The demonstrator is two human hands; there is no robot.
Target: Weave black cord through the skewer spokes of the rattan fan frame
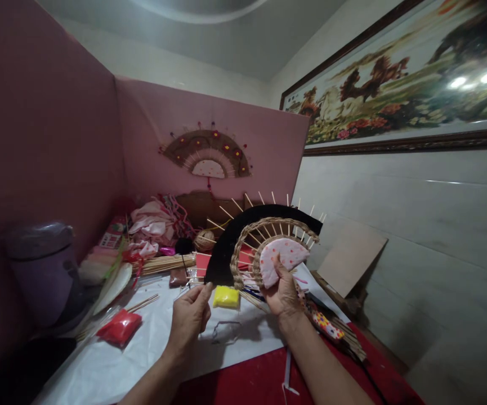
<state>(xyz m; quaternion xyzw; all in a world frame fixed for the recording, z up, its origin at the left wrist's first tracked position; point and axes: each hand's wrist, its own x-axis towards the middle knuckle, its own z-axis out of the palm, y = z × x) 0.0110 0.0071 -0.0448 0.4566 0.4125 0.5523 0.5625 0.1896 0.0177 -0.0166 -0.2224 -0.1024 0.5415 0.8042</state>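
Observation:
A half-round fan with a black band, braided cord, thin sticks poking past its outer edge and a pink spotted centre is held up over the table. My right hand grips the fan at the pink centre, thumb on its front and the other fingers behind. At the fan's lower left corner, my left hand pinches the end of the black band. Just below the fan lies a yellow packet on the white sheet.
A finished fan hangs on the pink panel. Red packet, stick bundle, pink cloth and twine ball lie left and behind. A purple container stands far left; a flowered piece lies right.

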